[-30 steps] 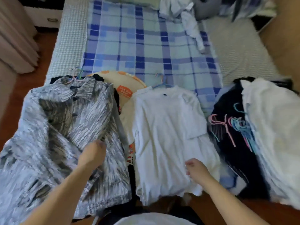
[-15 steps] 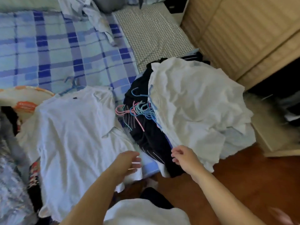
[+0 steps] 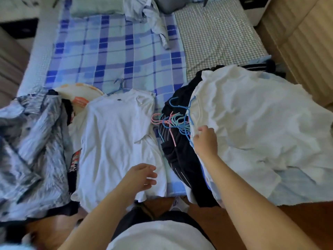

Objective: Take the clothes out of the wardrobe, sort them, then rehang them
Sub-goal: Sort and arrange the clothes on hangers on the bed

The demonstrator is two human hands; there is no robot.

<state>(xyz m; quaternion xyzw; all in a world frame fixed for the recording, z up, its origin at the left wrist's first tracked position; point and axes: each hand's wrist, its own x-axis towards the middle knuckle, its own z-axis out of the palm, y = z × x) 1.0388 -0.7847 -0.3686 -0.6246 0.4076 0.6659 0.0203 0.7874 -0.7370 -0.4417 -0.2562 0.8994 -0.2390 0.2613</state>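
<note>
A white T-shirt [image 3: 117, 141] lies flat on the bed's front edge, on a blue hanger [image 3: 119, 86]. My left hand [image 3: 142, 175] hovers open over its lower right corner. To the right is a heap topped by a white garment [image 3: 252, 134], with dark clothes [image 3: 180, 156] beneath and a bundle of blue and pink hanger hooks [image 3: 173, 121] sticking out. My right hand [image 3: 205, 139] rests at the white garment's left edge beside the hooks, fingers curled; what it holds is unclear. A grey streaked shirt [image 3: 32, 150] lies at the left.
The bed has a blue checked sheet [image 3: 111, 55] and a crumpled pale cloth [image 3: 151, 17] at its head. A wooden wardrobe [image 3: 306, 42] stands to the right. Wooden floor [image 3: 212, 213] lies below the bed edge.
My right hand has moved up from the heap's lower edge to the hanger hooks. My left hand has left the grey shirt and now sits over the white T-shirt. The view swung right, then back.
</note>
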